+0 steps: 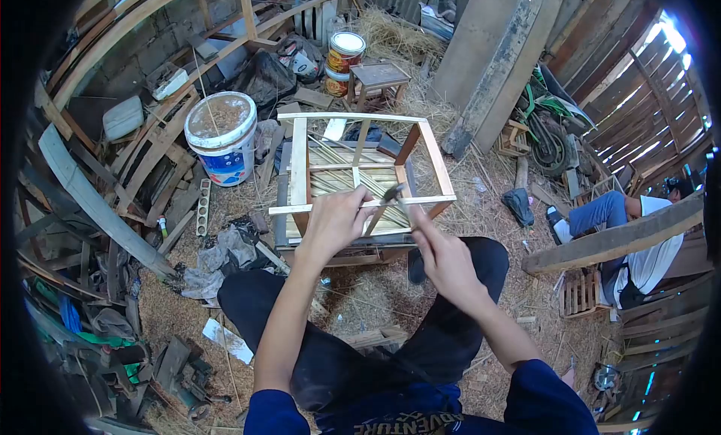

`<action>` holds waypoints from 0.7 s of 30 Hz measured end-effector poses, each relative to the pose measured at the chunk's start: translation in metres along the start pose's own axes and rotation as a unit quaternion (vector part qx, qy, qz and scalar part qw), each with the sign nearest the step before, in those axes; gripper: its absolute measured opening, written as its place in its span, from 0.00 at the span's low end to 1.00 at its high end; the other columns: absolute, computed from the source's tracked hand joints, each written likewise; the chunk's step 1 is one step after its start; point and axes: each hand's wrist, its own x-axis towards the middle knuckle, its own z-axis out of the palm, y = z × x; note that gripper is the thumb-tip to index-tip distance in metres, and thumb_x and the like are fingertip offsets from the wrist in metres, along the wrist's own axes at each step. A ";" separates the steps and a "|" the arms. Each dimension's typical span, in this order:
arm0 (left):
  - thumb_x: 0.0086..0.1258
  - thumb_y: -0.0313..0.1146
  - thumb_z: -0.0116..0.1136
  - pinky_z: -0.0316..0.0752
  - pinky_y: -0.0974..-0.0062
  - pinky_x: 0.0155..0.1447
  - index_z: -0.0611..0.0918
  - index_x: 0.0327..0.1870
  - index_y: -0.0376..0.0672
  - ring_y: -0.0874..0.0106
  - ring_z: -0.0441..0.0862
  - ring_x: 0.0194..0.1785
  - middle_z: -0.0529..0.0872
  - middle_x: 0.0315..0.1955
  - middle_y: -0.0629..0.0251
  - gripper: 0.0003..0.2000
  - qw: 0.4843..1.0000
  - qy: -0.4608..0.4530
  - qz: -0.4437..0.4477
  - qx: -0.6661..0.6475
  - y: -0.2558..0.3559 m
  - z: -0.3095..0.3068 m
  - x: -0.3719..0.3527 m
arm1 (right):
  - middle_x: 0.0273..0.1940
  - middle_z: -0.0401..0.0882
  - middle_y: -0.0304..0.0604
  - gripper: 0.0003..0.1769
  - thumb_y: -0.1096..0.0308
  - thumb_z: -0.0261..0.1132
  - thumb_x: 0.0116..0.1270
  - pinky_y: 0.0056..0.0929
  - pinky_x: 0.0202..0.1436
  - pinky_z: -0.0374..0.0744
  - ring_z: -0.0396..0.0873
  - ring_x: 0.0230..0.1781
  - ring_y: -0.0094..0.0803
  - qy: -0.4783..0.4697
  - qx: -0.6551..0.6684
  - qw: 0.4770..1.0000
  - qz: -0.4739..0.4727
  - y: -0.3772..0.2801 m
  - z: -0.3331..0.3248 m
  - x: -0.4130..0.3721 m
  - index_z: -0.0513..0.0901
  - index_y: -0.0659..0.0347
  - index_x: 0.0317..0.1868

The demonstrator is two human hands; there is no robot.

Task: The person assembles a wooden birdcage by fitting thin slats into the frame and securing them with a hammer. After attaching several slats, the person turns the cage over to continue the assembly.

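Note:
A small wooden frame [297, 157] with pale rails stands before my knees, thin bamboo-like sticks [330, 181] lying inside it. My left hand [338, 219] is closed over its front rail, thumb and fingers close together; whether a nail is pinched there is too small to tell. In my right hand [447, 262] is a hammer [393, 193], gripped by the handle. The hammer's head hovers by the front rail, just right of my left fingers. Beneath the frame is a low dark support [338, 256], partly covered.
A white bucket [222, 138] stands at left, near scrap wood. Behind the frame are paint cans [345, 54] and a small stool [380, 76]. Planks [496, 67] lean at the back. Another person [638, 240] sits at right behind a curved beam [616, 236]. Shavings cover the floor.

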 end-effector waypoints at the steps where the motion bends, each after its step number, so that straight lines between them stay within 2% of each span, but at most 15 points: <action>1: 0.76 0.40 0.68 0.80 0.53 0.44 0.85 0.45 0.41 0.52 0.90 0.39 0.91 0.31 0.55 0.12 1.000 0.004 0.004 -0.001 0.001 0.001 -0.001 | 0.54 0.88 0.65 0.28 0.70 0.57 0.86 0.47 0.52 0.86 0.90 0.51 0.59 0.057 0.018 0.998 -0.018 -0.001 -0.005 -0.001 0.69 0.58 0.83; 3: 0.76 0.40 0.68 0.80 0.54 0.45 0.85 0.45 0.41 0.53 0.90 0.39 0.91 0.31 0.56 0.11 1.000 0.017 0.004 0.003 -0.001 0.000 0.004 | 0.54 0.89 0.64 0.28 0.71 0.57 0.86 0.47 0.53 0.86 0.91 0.52 0.58 0.165 0.054 0.983 -0.066 -0.004 -0.013 0.009 0.70 0.61 0.82; 6: 0.76 0.40 0.68 0.80 0.54 0.46 0.85 0.44 0.41 0.53 0.90 0.39 0.91 0.32 0.56 0.11 1.000 0.014 0.007 0.005 -0.003 0.003 0.000 | 0.44 0.90 0.61 0.29 0.73 0.56 0.85 0.45 0.49 0.86 0.93 0.47 0.51 0.331 0.123 0.931 -0.097 0.001 -0.004 0.000 0.67 0.65 0.83; 8: 0.76 0.40 0.68 0.80 0.53 0.43 0.84 0.44 0.41 0.53 0.90 0.40 0.91 0.33 0.55 0.11 1.000 0.002 0.003 0.001 -0.002 0.003 0.001 | 0.42 0.89 0.62 0.32 0.74 0.58 0.84 0.47 0.48 0.86 0.92 0.44 0.55 0.218 0.105 0.968 -0.059 0.014 0.014 -0.009 0.65 0.61 0.85; 9: 0.76 0.40 0.68 0.80 0.52 0.42 0.84 0.44 0.41 0.52 0.91 0.40 0.91 0.33 0.55 0.11 1.000 0.000 0.001 0.002 -0.003 0.001 0.001 | 0.41 0.89 0.63 0.33 0.75 0.58 0.83 0.47 0.47 0.86 0.91 0.43 0.58 0.087 0.009 0.995 -0.044 0.014 0.014 -0.004 0.63 0.59 0.85; 10: 0.76 0.40 0.68 0.80 0.53 0.43 0.84 0.44 0.41 0.52 0.90 0.39 0.91 0.32 0.55 0.11 1.000 -0.001 -0.002 0.007 0.000 0.002 -0.002 | 0.42 0.88 0.63 0.32 0.73 0.58 0.83 0.49 0.46 0.85 0.90 0.43 0.60 0.044 0.039 0.998 0.018 0.016 0.014 0.002 0.66 0.56 0.85; 14: 0.75 0.40 0.69 0.80 0.54 0.45 0.85 0.45 0.41 0.52 0.90 0.39 0.91 0.30 0.55 0.11 1.000 0.011 -0.001 0.015 -0.005 0.002 0.001 | 0.47 0.89 0.64 0.31 0.72 0.59 0.83 0.49 0.47 0.85 0.90 0.44 0.59 0.153 0.042 0.987 -0.040 0.005 -0.009 0.000 0.69 0.57 0.84; 17: 0.75 0.40 0.69 0.80 0.54 0.45 0.84 0.44 0.41 0.52 0.90 0.38 0.90 0.29 0.56 0.12 1.000 0.009 0.005 0.012 -0.006 0.003 0.001 | 0.51 0.89 0.64 0.30 0.71 0.61 0.83 0.49 0.47 0.85 0.91 0.45 0.58 0.228 0.059 0.968 -0.089 -0.002 0.004 0.001 0.70 0.57 0.82; 18: 0.75 0.41 0.69 0.80 0.54 0.45 0.84 0.44 0.41 0.52 0.90 0.38 0.90 0.29 0.55 0.12 1.000 0.010 0.007 0.010 -0.006 0.002 0.001 | 0.52 0.89 0.63 0.29 0.71 0.59 0.84 0.49 0.48 0.85 0.91 0.46 0.58 0.114 0.027 0.991 -0.070 0.001 0.004 0.003 0.71 0.56 0.82; 20: 0.75 0.41 0.69 0.80 0.54 0.45 0.84 0.44 0.41 0.52 0.90 0.38 0.90 0.29 0.55 0.12 1.000 0.006 0.009 0.006 -0.002 0.002 -0.001 | 0.53 0.89 0.64 0.29 0.70 0.60 0.84 0.48 0.49 0.86 0.91 0.44 0.57 0.078 0.027 0.996 -0.023 0.005 -0.009 0.007 0.70 0.54 0.83; 21: 0.75 0.41 0.69 0.80 0.54 0.44 0.84 0.44 0.42 0.52 0.90 0.38 0.90 0.29 0.56 0.12 1.000 0.008 0.007 0.007 0.000 0.000 0.000 | 0.58 0.88 0.61 0.28 0.71 0.57 0.86 0.43 0.52 0.86 0.91 0.50 0.50 0.090 0.047 0.994 -0.027 -0.004 -0.022 0.012 0.69 0.59 0.83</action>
